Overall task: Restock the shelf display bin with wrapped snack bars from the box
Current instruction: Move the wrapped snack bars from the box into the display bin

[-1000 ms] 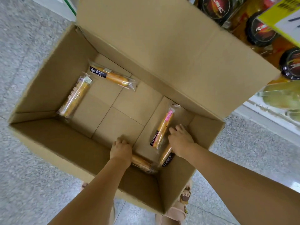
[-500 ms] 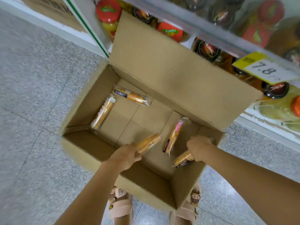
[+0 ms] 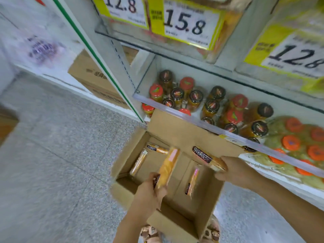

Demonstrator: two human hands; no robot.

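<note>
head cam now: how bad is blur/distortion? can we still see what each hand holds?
Head view: motion blur throughout, worst top left; wide-angle bends the shelf edge. Price tags readable. Left hand and right hand each visibly hold a bar; wrapper print smeared.

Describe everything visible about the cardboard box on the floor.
The cardboard box is plain brown and open-topped, standing on the speckled floor against the shelf, its far flap upright. Three wrapped snack bars lie on its bottom. The left hand and right hand each hold one bar above it.

bare forearms (image 3: 140,213), patterned beige sandals (image 3: 213,231)
</note>
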